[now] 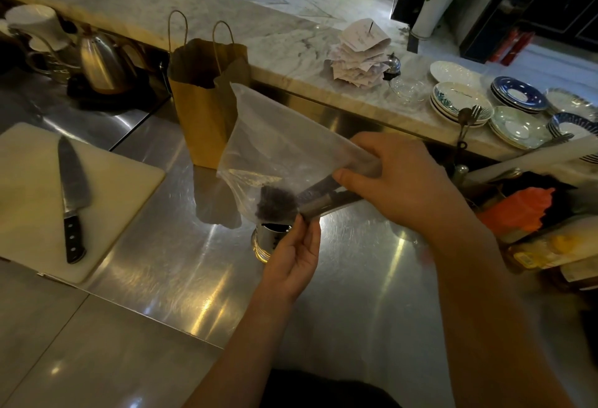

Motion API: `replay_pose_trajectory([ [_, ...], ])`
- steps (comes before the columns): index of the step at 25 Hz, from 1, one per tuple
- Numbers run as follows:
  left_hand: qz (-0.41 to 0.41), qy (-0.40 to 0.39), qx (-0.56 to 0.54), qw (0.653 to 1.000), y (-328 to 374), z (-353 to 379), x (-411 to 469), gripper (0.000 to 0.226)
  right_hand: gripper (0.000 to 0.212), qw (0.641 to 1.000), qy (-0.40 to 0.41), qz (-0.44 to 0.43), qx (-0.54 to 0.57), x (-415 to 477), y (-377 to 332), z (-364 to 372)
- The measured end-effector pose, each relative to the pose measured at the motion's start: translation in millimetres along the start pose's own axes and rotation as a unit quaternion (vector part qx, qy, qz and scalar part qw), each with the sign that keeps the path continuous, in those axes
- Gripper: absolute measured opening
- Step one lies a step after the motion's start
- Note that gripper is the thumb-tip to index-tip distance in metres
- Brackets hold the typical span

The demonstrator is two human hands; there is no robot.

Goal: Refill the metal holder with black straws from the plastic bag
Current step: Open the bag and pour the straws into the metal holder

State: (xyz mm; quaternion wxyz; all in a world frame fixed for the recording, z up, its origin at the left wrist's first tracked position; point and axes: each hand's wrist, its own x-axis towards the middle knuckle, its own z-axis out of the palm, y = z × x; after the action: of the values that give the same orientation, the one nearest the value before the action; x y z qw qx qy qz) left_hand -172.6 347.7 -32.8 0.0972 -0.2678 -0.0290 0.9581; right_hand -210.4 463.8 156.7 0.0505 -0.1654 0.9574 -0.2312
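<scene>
Left hand (293, 262) pinches the lower edge of the plastic bag (278, 142) just above the metal holder (270, 241) standing on the steel desk (168, 262), while the right hand (401, 181) grips the bag around the black straws (281, 202), tilted down-left toward the holder.

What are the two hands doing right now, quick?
Left hand: closed, pinching the plastic bag near the straws' ends, above the metal holder.
Right hand: closed around the bag and the straw bundle.
</scene>
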Motion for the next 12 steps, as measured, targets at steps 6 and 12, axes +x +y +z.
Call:
replay_pose_trajectory([
  [6, -0.008, -0.006, 0.008, 1.000, 2, 0, -3, 0.035, 0.039, 1.000, 0.004, -0.012, -0.022, 9, -1, 3],
  [12, -0.005, 0.000, 0.134, 0.991, 20, -8, -7, 0.042, 0.034, 0.999, 0.009, -0.021, -0.034, 21, -2, 9],
])
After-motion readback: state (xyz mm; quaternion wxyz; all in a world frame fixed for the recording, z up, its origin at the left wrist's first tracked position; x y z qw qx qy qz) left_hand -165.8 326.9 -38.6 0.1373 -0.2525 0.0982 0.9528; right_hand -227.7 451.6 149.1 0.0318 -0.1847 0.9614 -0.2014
